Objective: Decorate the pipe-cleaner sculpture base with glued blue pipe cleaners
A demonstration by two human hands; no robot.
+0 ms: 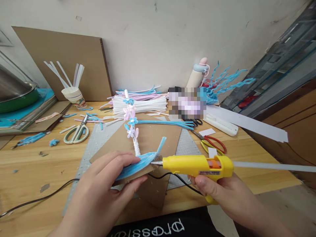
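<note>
My left hand pinches a blue fuzzy leaf shape made of pipe cleaner, at the base of a white wrapped stem carrying small blue and pink flowers. My right hand grips a yellow hot glue gun, finger at the trigger. Its metal nozzle touches the leaf's right end near the stem base. A clear glue stick juts out of the gun's back to the right. The gun's black cord trails left across the table. All this is above a brown cardboard sheet.
A grey cutting mat lies under the cardboard. Green-handled scissors lie left, red-and-yellow scissors right. Bundles of white, pink and blue pipe cleaners sit behind, paper cups with strips at back left, a bottle at back right.
</note>
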